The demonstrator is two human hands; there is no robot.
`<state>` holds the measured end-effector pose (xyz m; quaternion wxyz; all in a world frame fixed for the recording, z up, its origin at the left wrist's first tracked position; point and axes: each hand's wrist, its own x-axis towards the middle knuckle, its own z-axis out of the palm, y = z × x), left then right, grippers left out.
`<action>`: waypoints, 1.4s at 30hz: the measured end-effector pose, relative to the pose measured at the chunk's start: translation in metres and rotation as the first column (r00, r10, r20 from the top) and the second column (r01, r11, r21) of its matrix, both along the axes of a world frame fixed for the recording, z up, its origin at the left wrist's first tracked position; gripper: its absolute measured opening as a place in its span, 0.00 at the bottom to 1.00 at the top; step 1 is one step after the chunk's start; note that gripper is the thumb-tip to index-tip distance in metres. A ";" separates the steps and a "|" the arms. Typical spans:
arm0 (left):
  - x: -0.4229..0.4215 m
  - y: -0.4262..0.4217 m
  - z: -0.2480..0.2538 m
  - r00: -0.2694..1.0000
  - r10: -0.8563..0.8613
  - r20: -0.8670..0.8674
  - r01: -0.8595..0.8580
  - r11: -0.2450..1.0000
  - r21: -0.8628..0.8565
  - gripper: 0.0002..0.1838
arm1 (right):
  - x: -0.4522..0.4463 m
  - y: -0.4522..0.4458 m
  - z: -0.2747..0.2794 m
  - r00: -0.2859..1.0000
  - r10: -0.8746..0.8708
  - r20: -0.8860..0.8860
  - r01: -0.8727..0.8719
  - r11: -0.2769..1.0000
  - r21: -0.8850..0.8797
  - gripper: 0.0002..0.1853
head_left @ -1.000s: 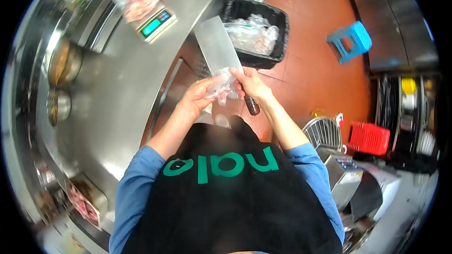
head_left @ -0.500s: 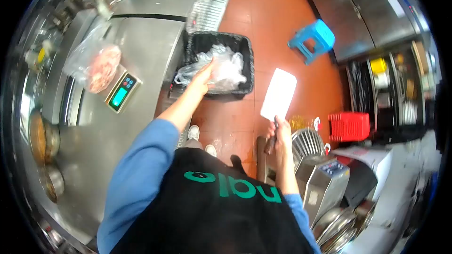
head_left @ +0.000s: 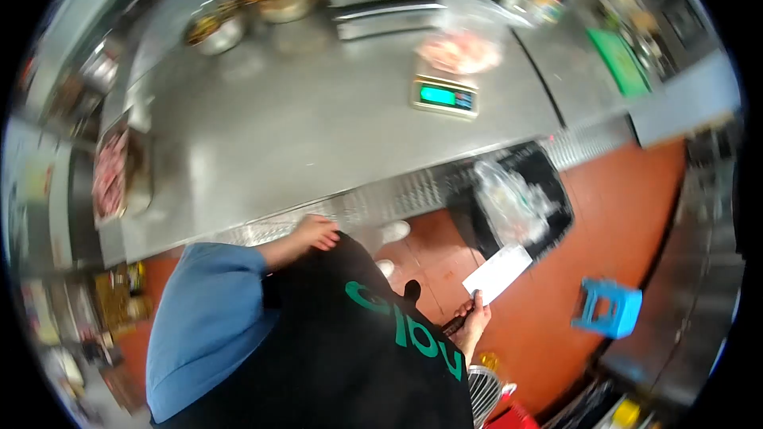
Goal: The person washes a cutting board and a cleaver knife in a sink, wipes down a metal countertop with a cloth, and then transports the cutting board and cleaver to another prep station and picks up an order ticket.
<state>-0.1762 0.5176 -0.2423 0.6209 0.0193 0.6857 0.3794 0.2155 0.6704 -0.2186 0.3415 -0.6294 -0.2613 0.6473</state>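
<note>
While gripping the cleaver [head_left: 499,272] by its dark handle in the right hand [head_left: 474,319], clamping the fingers round that handle with the thumb near the blade's base. Pointing the blade up and to the right in the head view, outward from these fingers and along its long axis to the bin [head_left: 548,173]. Overlapping the bin's near corner with the blade's far end in view; not managing to tell whether touching or only passing above. Holding the left hand [head_left: 316,233] well apart from the cleaver, near the counter [head_left: 262,139] edge and just beside the apron [head_left: 318,349], with fingers loosely curled and gripping nothing visible. Counting the right hand as nearer to the bin.

Moving outward, finding clear plastic [head_left: 513,202] crumpled inside the black bin, down on the red floor [head_left: 628,206] beside the counter. Logging a lit scale [head_left: 445,97] up on the counter, reading no figures off it owing to blur. Seeing a clear bag [head_left: 474,14] with pinkish contents just behind it, apparently touching. Recording, farther off, a pot [head_left: 288,9] with an orange-brown inside, a smaller bowl [head_left: 218,41] with yellowish-brown contents too blurred for naming, and, at the left end, a tray [head_left: 141,179] of pink meat [head_left: 111,171].
</note>
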 end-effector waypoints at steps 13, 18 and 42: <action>-0.228 -0.422 0.108 -0.214 0.952 -0.220 -0.878 -0.088 0.471 0.56 | -0.190 -0.042 0.068 0.834 0.541 -0.106 -0.518 0.835 0.186 0.12; -0.283 -0.423 0.138 -0.041 0.993 -0.112 -0.820 0.031 0.571 0.56 | -0.256 -0.088 0.072 0.815 0.577 -0.045 -0.565 0.810 0.158 0.12; -0.253 -0.362 0.061 -0.303 0.788 -0.535 -0.841 0.043 0.539 0.29 | -0.433 -0.046 0.077 0.023 0.136 0.990 -0.955 -0.290 0.062 0.12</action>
